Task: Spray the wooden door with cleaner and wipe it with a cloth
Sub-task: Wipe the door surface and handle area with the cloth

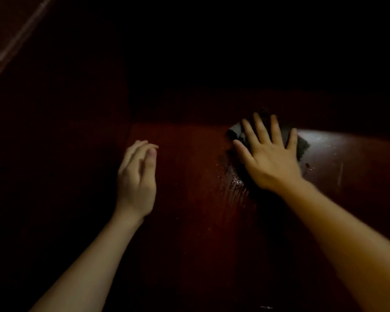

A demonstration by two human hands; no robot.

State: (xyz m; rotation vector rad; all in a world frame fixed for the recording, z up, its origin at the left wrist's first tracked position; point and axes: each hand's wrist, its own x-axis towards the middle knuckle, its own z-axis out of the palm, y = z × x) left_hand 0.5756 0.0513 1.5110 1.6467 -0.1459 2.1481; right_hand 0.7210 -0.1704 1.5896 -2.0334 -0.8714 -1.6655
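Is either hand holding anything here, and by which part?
The right hand presses a dark cloth flat against the wooden door, palm and spread fingers over its middle, not gripping it. The left hand holds nothing.

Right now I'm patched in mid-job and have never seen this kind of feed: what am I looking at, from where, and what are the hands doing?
This is one picture from a camera worn on a person's head, looking forward and down at their own bare arms. The dark red surface is the wooden door. The right hand lies flat, fingers spread, pressing a grey cloth against the door. Beside it is a wet, shiny streak. The left hand holds nothing, with loosely curled fingers near the door. No spray bottle is in view. The scene is very dim.
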